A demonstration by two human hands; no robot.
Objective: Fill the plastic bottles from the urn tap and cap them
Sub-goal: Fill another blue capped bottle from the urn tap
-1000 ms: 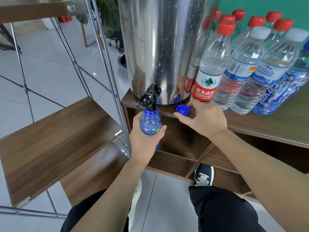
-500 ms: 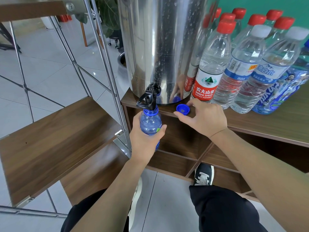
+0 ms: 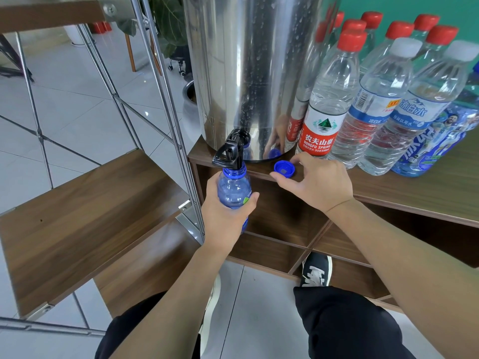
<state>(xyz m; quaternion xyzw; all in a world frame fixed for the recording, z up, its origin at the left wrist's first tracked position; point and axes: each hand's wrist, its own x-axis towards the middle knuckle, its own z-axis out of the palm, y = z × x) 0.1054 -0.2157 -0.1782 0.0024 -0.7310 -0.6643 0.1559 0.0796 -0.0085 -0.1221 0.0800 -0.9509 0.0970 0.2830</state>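
My left hand (image 3: 228, 216) grips a blue plastic bottle (image 3: 233, 189) and holds its open neck right under the black tap (image 3: 229, 152) of the steel urn (image 3: 248, 73). The bottle's lower part is hidden by my hand. The blue cap (image 3: 284, 169) lies open side up on the wooden counter (image 3: 414, 193) just right of the tap. My right hand (image 3: 315, 183) rests on the counter edge with thumb and forefinger curled round the cap on either side.
Several capped clear water bottles (image 3: 329, 99) with red and white caps stand right of the urn, plus a blue-labelled one (image 3: 435, 141). A metal-framed rack with wooden shelves (image 3: 85, 208) stands close on the left. Open cubbies lie under the counter.
Almost nothing has moved. My left hand keeps the bottle under the tap and my right hand stays at the cap.
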